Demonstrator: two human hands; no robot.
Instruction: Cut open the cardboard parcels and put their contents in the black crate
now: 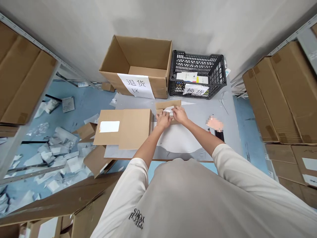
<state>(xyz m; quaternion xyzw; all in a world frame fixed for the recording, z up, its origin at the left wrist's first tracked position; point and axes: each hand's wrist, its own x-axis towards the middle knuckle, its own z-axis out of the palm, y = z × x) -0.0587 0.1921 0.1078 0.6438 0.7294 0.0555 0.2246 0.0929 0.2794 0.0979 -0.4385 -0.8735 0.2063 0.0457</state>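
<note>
A small opened cardboard box (168, 104) lies on the grey table in front of me, its far flap raised. Inside it is a crumpled white piece, perhaps paper or wrapping (169, 109). My left hand (163, 120) is at the box's near left side, fingers curled over its edge and touching the white piece. From the right, my right hand (180, 114) pinches the white piece between bent fingers. The fingers partly hide what else may be in the box.
Behind stand a large open carton (160, 82) and a black plastic crate (213, 79) holding small boxes, both labelled. Flat brown mailers (135, 129) are stacked left. A phone-like dark object (219, 135) lies right. Paper scraps (59, 142) litter the floor. Cartons (284, 92) fill side shelves.
</note>
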